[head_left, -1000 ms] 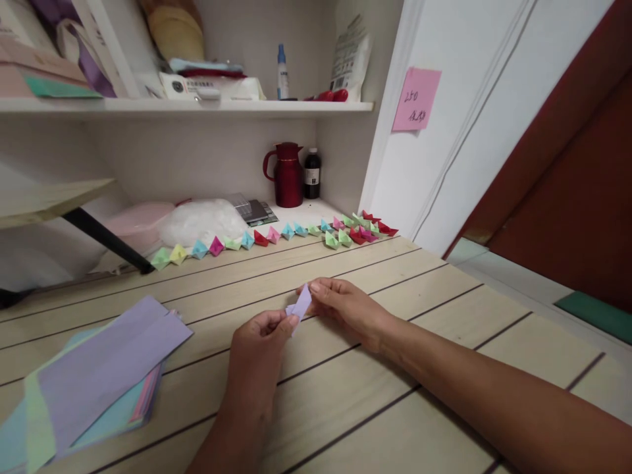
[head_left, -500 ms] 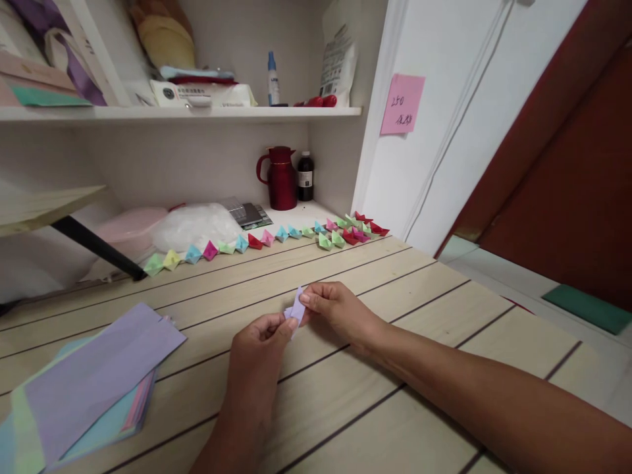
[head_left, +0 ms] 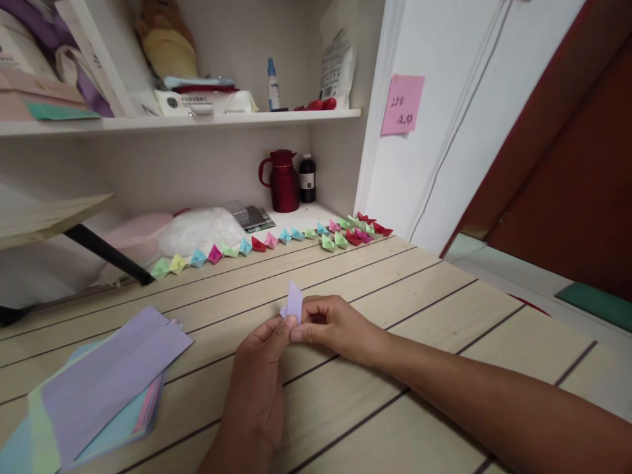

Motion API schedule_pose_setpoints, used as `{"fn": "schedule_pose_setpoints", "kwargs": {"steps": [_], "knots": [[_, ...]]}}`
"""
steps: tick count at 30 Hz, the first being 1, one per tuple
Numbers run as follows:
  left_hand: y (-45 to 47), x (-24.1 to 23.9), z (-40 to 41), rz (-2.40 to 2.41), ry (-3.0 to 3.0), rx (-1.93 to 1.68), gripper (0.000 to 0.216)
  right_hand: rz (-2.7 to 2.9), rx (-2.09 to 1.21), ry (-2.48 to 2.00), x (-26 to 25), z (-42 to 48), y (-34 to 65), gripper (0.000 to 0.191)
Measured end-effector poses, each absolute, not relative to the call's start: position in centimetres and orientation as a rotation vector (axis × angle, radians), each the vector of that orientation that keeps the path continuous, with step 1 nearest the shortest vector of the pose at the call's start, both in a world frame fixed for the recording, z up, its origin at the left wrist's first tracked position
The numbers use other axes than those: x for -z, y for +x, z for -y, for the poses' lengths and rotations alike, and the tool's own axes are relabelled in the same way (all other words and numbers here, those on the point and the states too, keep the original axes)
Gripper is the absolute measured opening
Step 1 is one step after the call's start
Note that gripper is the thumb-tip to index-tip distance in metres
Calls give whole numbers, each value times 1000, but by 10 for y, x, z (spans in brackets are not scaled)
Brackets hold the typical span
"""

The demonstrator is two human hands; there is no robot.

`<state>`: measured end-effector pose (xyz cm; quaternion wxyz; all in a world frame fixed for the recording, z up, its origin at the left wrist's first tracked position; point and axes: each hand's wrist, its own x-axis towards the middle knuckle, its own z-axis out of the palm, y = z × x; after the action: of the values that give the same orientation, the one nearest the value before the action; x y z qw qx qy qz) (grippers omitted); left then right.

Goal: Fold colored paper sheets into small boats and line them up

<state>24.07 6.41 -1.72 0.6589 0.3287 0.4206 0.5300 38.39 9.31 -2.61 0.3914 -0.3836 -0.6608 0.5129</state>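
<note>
A small folded piece of purple paper point(head_left: 295, 301) stands up between my two hands, over the middle of the wooden table. My left hand point(head_left: 261, 352) pinches its lower end between thumb and fingers. My right hand point(head_left: 328, 327) is closed at its lower right, thumb tip against the bottom of the paper and fingers curled behind it. The fingertips behind the paper are partly hidden. To the left lies a stack of coloured paper sheets point(head_left: 116, 378), a purple sheet on top.
A row of small folded paper boats point(head_left: 245, 247) in several colours runs along the table's far edge, bunched at the right. Behind it are a clear plastic bag point(head_left: 202, 232), a red jug point(head_left: 284, 181) and a dark bottle point(head_left: 307, 179). A black table leg point(head_left: 108, 253) slants down at left.
My right thumb has slid from the paper's upper end down to its bottom, near my left thumb. The folded paper now stands more upright. The view has shifted slightly.
</note>
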Motion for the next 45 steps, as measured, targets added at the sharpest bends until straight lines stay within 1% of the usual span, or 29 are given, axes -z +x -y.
{"fn": "schedule_pose_setpoints", "kwargs": {"steps": [2, 7, 9, 12, 15, 17, 21, 23, 26, 27, 28, 30, 32, 33, 34, 39, 45], "knots": [[240, 19, -65, -951, 745, -1211, 25, 1706, -1242, -969, 25, -92, 384, 34], [241, 24, -65, -922, 735, -1216, 20, 1882, -956, -924, 22, -90, 383, 29], [240, 26, -65, -903, 733, -1215, 17, 1946, -905, -910, 23, -88, 383, 30], [239, 28, -66, -872, 726, -1210, 18, 1979, -931, -917, 28, -88, 382, 33], [239, 29, -67, -899, 701, -1228, 17, 1898, -1018, -934, 32, -93, 383, 28], [241, 31, -66, -953, 726, -1232, 19, 1797, -1064, -950, 32, -97, 386, 26], [243, 36, -65, -1159, 891, -1192, 28, 1700, -1045, -963, 29, -101, 394, 29], [244, 37, -66, -1235, 986, -1186, 26, 1721, -1028, -961, 27, -101, 396, 32], [242, 37, -70, -1328, 1199, -1219, 17, 1740, -1077, -961, 26, -102, 398, 34], [241, 37, -72, -1380, 1303, -1249, 14, 1749, -1083, -974, 27, -103, 399, 33], [239, 38, -74, -1436, 1424, -1280, 11, 1762, -1069, -992, 27, -105, 400, 28], [235, 41, -78, -1539, 1682, -1330, 7, 1793, -991, -1032, 28, -108, 403, 13], [231, 45, -80, -1597, 1892, -1319, 6, 1832, -894, -1058, 30, -112, 406, 40], [230, 47, -81, -1620, 1970, -1284, 7, 1862, -847, -1064, 31, -113, 407, 49], [229, 49, -82, -1643, 2031, -1229, 7, 1896, -800, -1071, 32, -114, 409, 51], [229, 49, -82, -1698, 2176, -875, 7, 2069, -642, -1129, 40, -116, 413, 37], [227, 50, -83, -1722, 2157, -858, 11, 2196, -554, -1119, 39, -115, 412, 32]]}}
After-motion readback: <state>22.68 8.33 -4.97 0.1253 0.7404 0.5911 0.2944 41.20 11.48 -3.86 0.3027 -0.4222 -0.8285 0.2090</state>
